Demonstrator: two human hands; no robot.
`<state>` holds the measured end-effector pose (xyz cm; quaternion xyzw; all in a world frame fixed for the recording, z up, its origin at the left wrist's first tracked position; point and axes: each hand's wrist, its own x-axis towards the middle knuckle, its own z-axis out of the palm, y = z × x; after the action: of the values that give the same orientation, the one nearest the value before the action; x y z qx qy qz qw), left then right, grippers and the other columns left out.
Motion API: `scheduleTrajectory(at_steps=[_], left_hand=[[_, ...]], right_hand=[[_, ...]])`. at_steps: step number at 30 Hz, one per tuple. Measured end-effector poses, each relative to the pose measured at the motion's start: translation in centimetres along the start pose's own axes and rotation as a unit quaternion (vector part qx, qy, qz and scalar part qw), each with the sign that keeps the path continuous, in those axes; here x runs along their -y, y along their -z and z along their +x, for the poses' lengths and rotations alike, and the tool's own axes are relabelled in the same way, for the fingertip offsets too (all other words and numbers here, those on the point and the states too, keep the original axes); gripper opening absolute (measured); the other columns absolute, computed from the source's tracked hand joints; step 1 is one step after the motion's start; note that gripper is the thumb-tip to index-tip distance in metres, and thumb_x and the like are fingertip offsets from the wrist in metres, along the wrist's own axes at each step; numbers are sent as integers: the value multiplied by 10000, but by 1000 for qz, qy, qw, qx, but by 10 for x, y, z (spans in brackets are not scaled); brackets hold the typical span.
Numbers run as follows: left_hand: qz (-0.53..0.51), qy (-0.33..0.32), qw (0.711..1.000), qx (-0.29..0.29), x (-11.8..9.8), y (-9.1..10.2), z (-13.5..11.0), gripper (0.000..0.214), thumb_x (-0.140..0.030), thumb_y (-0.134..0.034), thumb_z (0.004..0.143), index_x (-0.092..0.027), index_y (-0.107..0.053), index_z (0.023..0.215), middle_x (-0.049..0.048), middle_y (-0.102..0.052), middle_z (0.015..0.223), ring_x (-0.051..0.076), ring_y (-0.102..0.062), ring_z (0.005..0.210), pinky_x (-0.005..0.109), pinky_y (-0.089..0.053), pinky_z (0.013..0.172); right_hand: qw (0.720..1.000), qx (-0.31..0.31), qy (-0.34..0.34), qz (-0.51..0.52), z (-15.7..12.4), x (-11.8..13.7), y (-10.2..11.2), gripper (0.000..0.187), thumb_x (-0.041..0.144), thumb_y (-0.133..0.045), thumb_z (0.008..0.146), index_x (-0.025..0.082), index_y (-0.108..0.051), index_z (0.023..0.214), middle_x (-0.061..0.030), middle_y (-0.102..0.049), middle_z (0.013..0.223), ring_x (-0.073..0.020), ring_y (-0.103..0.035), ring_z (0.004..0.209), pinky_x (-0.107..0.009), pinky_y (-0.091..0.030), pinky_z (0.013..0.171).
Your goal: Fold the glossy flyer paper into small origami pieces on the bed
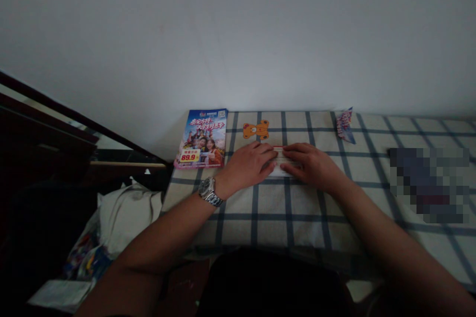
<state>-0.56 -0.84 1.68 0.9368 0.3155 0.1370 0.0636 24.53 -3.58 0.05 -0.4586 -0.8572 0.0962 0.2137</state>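
A small white sheet of paper (277,167) with printed lines and a red strip along its top lies on the checked cloth, partly covered by both hands. My left hand (251,166), with a metal watch on the wrist, rests palm down over the paper's left side, its fingers stretched out. From the right, my right hand (310,164) lies over the other side, fingers extended and slightly apart on the paper. Just beyond my left hand is an orange bear-shaped cutout (256,130). Left of it lies a colourful flyer (203,139) with "89.9" printed on it.
A checked cloth (238,213) covers the table against a plain wall (238,34). A crumpled, bent colourful piece of paper (345,126) stands near the back edge. At right a dark object (427,183) is pixelated. White bags (128,213) sit low at left beside dark furniture.
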Motion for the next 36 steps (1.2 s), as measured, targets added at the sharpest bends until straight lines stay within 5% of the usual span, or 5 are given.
scheduleTrajectory(at_steps=[36], left_hand=[[55,3,998,-1,-5,-6,-2,323,-385,-599,1047,-206,-608,1315,88,-627,1305,289,-556,1169,457,-515,1007]], right_hand=[[999,-14,18,-39,-3,10,-2,461,402,-835,875,158,-727,1252,-167,-718,1308,-351,-695,1183,-538,-612,1024]])
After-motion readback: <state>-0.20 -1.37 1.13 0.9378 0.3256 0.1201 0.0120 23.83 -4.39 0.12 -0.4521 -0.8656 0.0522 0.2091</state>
